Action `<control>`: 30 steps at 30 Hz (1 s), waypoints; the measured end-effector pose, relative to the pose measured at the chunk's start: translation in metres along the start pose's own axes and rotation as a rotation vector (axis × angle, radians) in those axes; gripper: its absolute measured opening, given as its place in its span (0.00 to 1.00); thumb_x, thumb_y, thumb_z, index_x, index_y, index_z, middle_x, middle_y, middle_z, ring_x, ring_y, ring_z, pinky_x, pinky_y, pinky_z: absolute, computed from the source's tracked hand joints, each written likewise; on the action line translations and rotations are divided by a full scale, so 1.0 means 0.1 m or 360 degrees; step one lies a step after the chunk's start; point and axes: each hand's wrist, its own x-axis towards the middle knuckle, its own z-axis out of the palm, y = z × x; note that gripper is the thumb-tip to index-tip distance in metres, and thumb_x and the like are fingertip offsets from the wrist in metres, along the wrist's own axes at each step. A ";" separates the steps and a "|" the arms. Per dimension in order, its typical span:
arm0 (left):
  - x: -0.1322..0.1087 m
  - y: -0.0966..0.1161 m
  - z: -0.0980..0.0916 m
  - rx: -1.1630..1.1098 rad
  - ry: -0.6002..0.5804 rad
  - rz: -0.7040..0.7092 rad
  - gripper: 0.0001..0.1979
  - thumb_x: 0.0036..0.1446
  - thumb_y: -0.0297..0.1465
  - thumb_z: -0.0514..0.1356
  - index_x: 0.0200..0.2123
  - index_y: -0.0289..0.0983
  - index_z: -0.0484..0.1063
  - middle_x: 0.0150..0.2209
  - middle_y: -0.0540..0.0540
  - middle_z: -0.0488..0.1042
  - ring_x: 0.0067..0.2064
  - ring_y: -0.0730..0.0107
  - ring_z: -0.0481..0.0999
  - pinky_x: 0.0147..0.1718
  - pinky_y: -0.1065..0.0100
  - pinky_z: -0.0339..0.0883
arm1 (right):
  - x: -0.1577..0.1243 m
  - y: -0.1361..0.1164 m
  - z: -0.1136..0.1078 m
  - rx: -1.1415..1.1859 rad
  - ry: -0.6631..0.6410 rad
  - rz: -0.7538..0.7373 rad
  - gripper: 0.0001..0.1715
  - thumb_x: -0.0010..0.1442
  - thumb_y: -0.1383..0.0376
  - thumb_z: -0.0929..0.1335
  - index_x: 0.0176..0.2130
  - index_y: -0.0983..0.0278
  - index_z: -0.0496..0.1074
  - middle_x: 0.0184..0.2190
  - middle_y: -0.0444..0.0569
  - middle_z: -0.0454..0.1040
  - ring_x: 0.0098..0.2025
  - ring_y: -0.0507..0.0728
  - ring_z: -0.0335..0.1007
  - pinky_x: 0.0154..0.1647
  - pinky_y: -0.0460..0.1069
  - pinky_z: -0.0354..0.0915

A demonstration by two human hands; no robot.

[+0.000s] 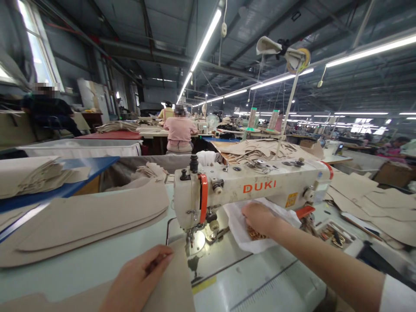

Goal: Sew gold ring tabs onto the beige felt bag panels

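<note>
Beige panel lay near the needle of the sewing machine, the left hand apparently pinching its edge. Right hand was inside the white bag of brass-coloured pieces; its grip could not be determined. No fitting showed on the panel; work appeared barely begun.

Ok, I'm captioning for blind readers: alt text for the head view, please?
A person's right hand reaches into a white wrapping holding small gold-coloured pieces at a DUKI sewing machine, while the left hand touches a beige panel. More beige panels lie at left; a person in pink sits beyond.
</note>
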 end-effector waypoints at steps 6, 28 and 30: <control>0.00 0.00 -0.01 -0.0093 0.0051 0.0012 0.13 0.51 0.41 0.55 0.30 0.44 0.77 0.28 0.52 0.80 0.29 0.65 0.77 0.30 0.71 0.69 | -0.21 -0.18 -0.27 0.0097 -0.0116 -0.0044 0.14 0.50 0.80 0.65 0.29 0.66 0.74 0.30 0.49 0.77 0.34 0.55 0.73 0.36 0.46 0.65; -0.32 0.12 0.16 -0.0153 -0.0030 0.0249 0.08 0.57 0.29 0.53 0.27 0.41 0.69 0.25 0.54 0.73 0.27 0.74 0.72 0.30 0.76 0.63 | -0.66 -1.24 0.60 0.1593 0.0382 -0.0548 0.16 0.55 0.73 0.64 0.44 0.62 0.70 0.30 0.45 0.77 0.31 0.52 0.75 0.36 0.45 0.71; -0.32 0.11 0.18 -0.0120 0.0004 0.0216 0.08 0.57 0.29 0.53 0.27 0.41 0.68 0.25 0.54 0.73 0.26 0.74 0.72 0.30 0.76 0.63 | -0.67 -1.24 0.64 0.1564 0.0368 -0.0594 0.18 0.55 0.74 0.64 0.45 0.61 0.70 0.32 0.45 0.77 0.33 0.52 0.75 0.38 0.44 0.71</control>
